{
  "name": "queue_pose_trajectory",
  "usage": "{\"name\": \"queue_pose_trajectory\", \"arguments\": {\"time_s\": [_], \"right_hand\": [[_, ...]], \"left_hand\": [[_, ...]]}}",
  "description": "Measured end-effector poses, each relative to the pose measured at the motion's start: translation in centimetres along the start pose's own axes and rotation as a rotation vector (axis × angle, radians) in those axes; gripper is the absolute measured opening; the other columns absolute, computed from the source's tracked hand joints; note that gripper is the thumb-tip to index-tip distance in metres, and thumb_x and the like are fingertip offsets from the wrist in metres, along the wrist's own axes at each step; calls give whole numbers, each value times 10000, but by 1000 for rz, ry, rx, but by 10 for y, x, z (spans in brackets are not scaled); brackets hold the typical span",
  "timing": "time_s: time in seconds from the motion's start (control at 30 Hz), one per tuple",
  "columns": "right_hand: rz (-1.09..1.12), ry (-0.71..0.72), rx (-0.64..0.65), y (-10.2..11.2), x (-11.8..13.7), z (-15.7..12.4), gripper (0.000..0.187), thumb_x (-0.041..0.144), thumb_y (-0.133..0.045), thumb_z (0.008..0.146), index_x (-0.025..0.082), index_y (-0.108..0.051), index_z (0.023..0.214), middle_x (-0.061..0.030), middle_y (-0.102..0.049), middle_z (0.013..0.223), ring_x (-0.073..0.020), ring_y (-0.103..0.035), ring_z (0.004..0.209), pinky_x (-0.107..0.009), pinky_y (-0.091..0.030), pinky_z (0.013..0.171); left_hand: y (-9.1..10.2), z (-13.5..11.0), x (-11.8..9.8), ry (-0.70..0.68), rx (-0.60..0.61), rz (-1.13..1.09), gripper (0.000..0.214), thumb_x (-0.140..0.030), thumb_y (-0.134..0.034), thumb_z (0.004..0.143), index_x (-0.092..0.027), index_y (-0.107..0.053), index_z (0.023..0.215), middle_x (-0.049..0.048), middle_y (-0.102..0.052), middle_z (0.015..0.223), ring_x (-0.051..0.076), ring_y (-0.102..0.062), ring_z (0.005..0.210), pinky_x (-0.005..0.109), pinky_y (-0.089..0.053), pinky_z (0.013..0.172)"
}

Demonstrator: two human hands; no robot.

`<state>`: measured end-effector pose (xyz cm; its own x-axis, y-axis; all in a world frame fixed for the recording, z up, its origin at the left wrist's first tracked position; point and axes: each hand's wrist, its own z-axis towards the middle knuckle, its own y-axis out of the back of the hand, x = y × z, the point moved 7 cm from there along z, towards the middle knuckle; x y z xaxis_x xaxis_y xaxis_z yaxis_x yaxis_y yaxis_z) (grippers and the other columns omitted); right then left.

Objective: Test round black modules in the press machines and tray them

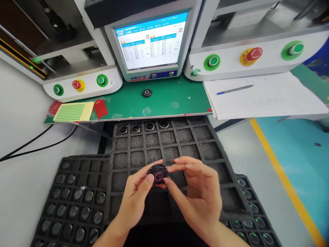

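Observation:
Both my hands pinch a small round black watch-like part [157, 173] with a pinkish ring on its face. My left hand [136, 199] grips its left side with thumb and fingers closed round it. From the right, my right hand [199, 197] pinches it with thumb and forefinger, other fingers loosely curled. They hover over a black foam tray [205, 144] with square cells, mostly empty; several round parts [144, 127] sit in its far row.
More foam trays lie underneath: the left one [74, 202] holds several round parts, the right one [253, 223] holds others. Beyond are a green mat [164, 103] with one black part [147, 93], a monitor [151, 44], button panels, paper sheets [264, 96] with a pen, and sticker sheets [73, 112].

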<state>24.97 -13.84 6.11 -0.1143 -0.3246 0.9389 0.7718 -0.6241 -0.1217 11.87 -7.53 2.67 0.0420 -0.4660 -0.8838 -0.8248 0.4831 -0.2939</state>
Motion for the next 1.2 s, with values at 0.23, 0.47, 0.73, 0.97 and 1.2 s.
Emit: {"name": "queue_pose_trajectory", "arguments": {"time_s": [0.23, 0.47, 0.73, 0.97, 1.2], "right_hand": [[-8, -34, -11, -1, 0, 0, 431, -60, -594, 792, 261, -519, 1069, -2, -586, 982, -110, -632, 856, -243, -543, 772], [22, -26, 4, -1, 1, -1, 437, -66, -566, 806, 261, -502, 1090, -13, -561, 1018, -99, -617, 821, -236, -537, 735], [66, -74, -30, 1, -7, -4, 456, -61, -580, 795, 261, -491, 1105, -21, -551, 1053, -92, -618, 766, -266, -542, 728], [-105, 29, -105, 5, -36, 0, 411, 10, -561, 828, 262, -434, 1126, -35, -538, 1051, -97, -590, 703, -280, -534, 659], [-366, 99, 11, -19, -104, -18, 292, 52, -535, 769, 231, -500, 997, -31, -606, 936, -118, -572, 582, -264, -516, 535]], "left_hand": [[-5, -2, 2, -27, 24, 35, 339, -390, -588, 930, -233, -708, 1206, 80, -751, 1126, 167, -717, 885, 231, -551, 864], [-12, 1, -5, -69, 51, 23, 303, -264, -671, 882, -309, -709, 1179, 32, -745, 1156, 169, -720, 982, 207, -574, 842], [-17, 1, -9, -55, 20, 69, 265, -225, -642, 898, -278, -726, 1144, 31, -759, 1116, 151, -728, 926, 186, -581, 804], [5, 11, -5, -8, -95, 104, 294, -298, -685, 859, -180, -726, 1125, 103, -758, 1089, 177, -727, 846, 217, -594, 712], [5, 67, -15, -43, -65, 303, 370, -339, -545, 907, -85, -638, 1159, 173, -735, 1078, 197, -724, 800, 283, -587, 694]]}}
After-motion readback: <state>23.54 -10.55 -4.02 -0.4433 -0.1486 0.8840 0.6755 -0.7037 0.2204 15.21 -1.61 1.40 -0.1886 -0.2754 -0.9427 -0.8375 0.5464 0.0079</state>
